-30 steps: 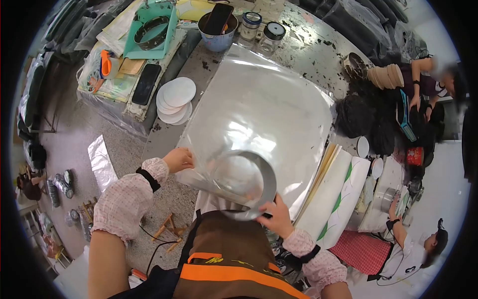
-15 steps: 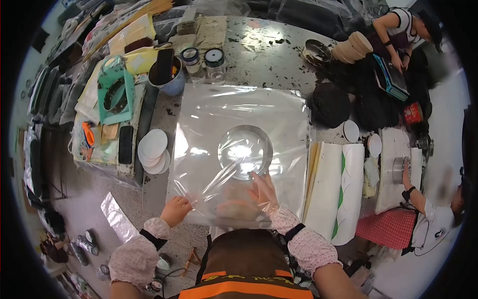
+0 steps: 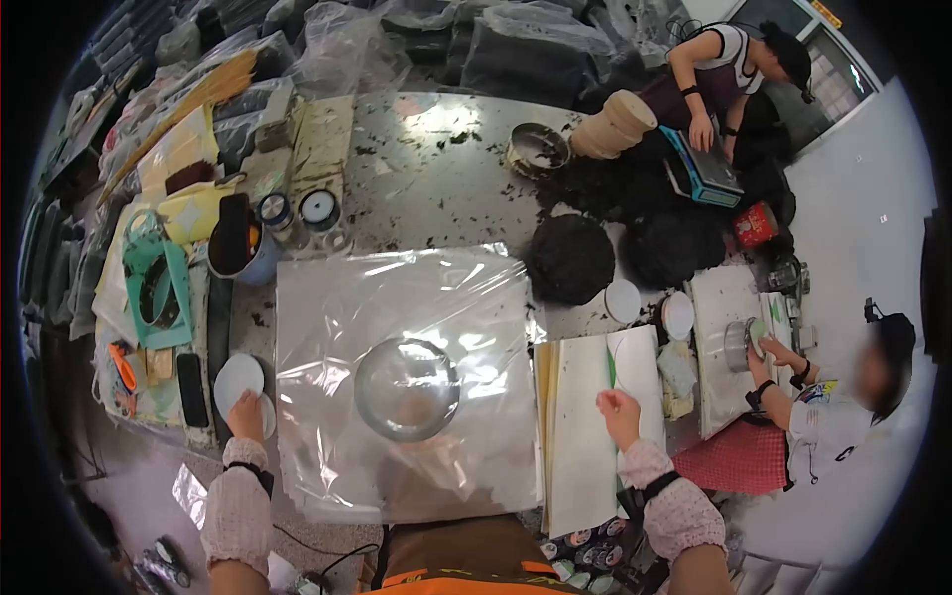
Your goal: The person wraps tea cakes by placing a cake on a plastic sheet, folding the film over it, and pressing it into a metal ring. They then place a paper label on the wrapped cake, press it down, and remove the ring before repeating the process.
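Observation:
A round metal ring (image 3: 369,421) sits amid sheets of clear plastic film (image 3: 322,317) in front of me; glare hides whether the top sheet covers it. My left hand (image 3: 245,415) is at the left table edge, its fingertips closed on the rim of a white disc (image 3: 236,375) in a small overlapping pile. To the right, my right hand (image 3: 621,416) hovers over white paper sheets (image 3: 580,436). Its fingers are curled together and I see nothing in them.
Two jars (image 3: 319,210) and a blue bucket (image 3: 256,260) stand behind the film. Dark mounds (image 3: 572,260) lie at the back right. One co-worker (image 3: 714,74) holds a blue-edged box (image 3: 702,169); another (image 3: 833,416) handles a metal ring (image 3: 737,345) at the right.
My left hand has left the film's near corner for the white discs. My right hand has let go of the metal ring and moved right, above the paper. My view has shifted right.

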Motion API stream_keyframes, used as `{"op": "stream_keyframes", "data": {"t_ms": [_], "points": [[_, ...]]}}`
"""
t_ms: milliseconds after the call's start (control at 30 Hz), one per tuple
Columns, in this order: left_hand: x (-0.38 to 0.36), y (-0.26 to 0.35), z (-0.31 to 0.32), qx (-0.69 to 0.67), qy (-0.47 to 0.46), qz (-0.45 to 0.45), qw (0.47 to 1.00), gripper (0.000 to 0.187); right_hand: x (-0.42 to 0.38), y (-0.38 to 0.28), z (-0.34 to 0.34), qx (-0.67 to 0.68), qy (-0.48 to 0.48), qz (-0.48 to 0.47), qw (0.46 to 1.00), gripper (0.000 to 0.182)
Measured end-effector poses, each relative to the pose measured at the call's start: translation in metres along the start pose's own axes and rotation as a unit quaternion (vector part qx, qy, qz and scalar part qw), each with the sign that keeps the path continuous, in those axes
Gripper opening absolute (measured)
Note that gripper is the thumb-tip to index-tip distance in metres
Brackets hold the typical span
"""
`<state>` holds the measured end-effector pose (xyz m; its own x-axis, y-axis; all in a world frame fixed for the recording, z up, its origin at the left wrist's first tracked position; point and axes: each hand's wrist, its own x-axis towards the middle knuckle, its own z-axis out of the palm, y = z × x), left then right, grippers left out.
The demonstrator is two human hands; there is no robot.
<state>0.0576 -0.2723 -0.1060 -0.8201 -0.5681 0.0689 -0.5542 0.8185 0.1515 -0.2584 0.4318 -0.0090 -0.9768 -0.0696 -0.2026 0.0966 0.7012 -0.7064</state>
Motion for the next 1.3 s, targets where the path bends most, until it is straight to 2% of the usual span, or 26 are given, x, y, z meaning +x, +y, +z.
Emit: {"op": "stream_keyframes", "data": {"t_ms": [67, 133, 200, 267, 333, 367, 467, 533, 600, 700, 733, 767, 800, 833, 867, 933, 1000, 1033, 1067, 1100, 1200, 1233, 1267, 1300], "points": [[0.003, 0.011, -0.015, -0.046, -0.022, -0.04, 0.998, 0.017, 0.073, -0.013, 0.002, 0.15, 0.026, -0.01, 0.988, 0.016], [0.004, 0.026, -0.035, -0.051, -0.029, -0.126, 0.99, 0.013, 0.126, -0.062, 0.007, -0.017, 0.09, -0.148, 0.985, 0.017], [0.006, 0.036, -0.047, -0.057, -0.029, -0.18, 0.981, 0.011, 0.17, -0.097, 0.029, 0.002, 0.067, -0.109, 0.992, 0.026], [0.01, 0.04, -0.05, -0.066, -0.02, -0.203, 0.977, 0.01, 0.2, -0.124, 0.056, -0.138, 0.089, -0.173, 0.971, 0.054], [0.014, 0.034, -0.052, -0.092, -0.046, -0.215, 0.971, 0.01, 0.217, -0.137, 0.084, -0.232, 0.116, -0.199, 0.945, 0.087], [0.014, 0.029, -0.052, -0.122, -0.057, -0.231, 0.964, 0.009, 0.22, -0.142, 0.091, -0.281, 0.095, -0.19, 0.936, 0.1], [0.01, 0.014, -0.051, -0.22, -0.078, -0.245, 0.941, 0.009, 0.235, -0.118, 0.105, -0.274, 0.041, -0.169, 0.946, 0.096], [0.004, 0.005, -0.05, -0.249, -0.069, -0.231, 0.938, 0.01, 0.25, -0.101, 0.095, -0.157, 0.02, -0.181, 0.971, 0.09], [0.002, 0.0, -0.039, -0.246, -0.039, -0.204, 0.947, 0.012, 0.257, -0.091, 0.082, -0.119, -0.045, -0.175, 0.976, 0.087], [-0.001, 0.003, -0.033, -0.22, -0.032, -0.217, 0.951, 0.013, 0.239, -0.108, 0.08, -0.288, -0.057, -0.181, 0.939, 0.078], [-0.001, 0.005, -0.035, -0.214, -0.022, -0.217, 0.952, 0.012, 0.237, -0.106, 0.081, -0.303, -0.045, -0.167, 0.937, 0.077], [0.002, 0.013, -0.044, -0.162, -0.028, -0.197, 0.967, 0.014, 0.237, -0.101, 0.088, -0.317, -0.034, -0.155, 0.935, 0.076], [0.004, 0.022, -0.051, -0.198, 0.016, -0.203, 0.959, 0.015, 0.24, -0.097, 0.097, -0.332, -0.025, -0.144, 0.932, 0.075], [0.015, 0.055, -0.07, -0.234, 0.059, -0.207, 0.948, 0.016, 0.25, -0.085, 0.093, -0.267, -0.028, -0.157, 0.95, 0.07], [0.026, 0.096, -0.092, -0.269, 0.099, -0.212, 0.934, 0.017, 0.257, -0.078, 0.083, -0.197, -0.013, -0.226, 0.954, 0.055], [0.03, 0.191, -0.127, -0.29, 0.151, 0.034, 0.944, 0.019, 0.256, -0.077, 0.063, -0.069, -0.038, -0.229, 0.97, 0.039], [0.018, 0.255, -0.134, -0.283, 0.05, 0.193, 0.938, 0.02, 0.255, -0.08, 0.052, -0.057, -0.049, -0.221, 0.972, 0.031], [0.011, 0.278, -0.12, -0.272, 0.004, 0.235, 0.933, 0.022, 0.253, -0.077, 0.051, -0.06, -0.046, -0.234, 0.969, 0.031], [0.003, 0.297, -0.106, -0.255, -0.027, 0.243, 0.935, 0.022, 0.249, -0.076, 0.051, -0.061, -0.04, -0.248, 0.966, 0.03], [-0.001, 0.309, -0.094, -0.237, -0.053, 0.254, 0.936, 0.022, 0.248, -0.075, 0.05, -0.066, -0.068, -0.253, 0.963, 0.038], [-0.014, 0.31, -0.071, -0.191, -0.043, 0.286, 0.938, 0.019, 0.241, -0.087, 0.059, -0.059, 0.219, -0.198, 0.954, 0.05], [-0.018, 0.31, -0.067, -0.184, -0.036, 0.291, 0.938, 0.018, 0.243, -0.09, 0.052, -0.072, 0.255, -0.131, 0.955, 0.058], [-0.023, 0.31, -0.065, -0.18, -0.057, 0.289, 0.939, 0.018, 0.26, -0.06, 0.066, -0.193, 0.347, -0.006, 0.918, 0.056], [-0.025, 0.309, -0.064, -0.172, -0.08, 0.288, 0.939, 0.018, 0.262, -0.051, 0.058, -0.189, 0.239, 0.072, 0.95, 0.056]]}}
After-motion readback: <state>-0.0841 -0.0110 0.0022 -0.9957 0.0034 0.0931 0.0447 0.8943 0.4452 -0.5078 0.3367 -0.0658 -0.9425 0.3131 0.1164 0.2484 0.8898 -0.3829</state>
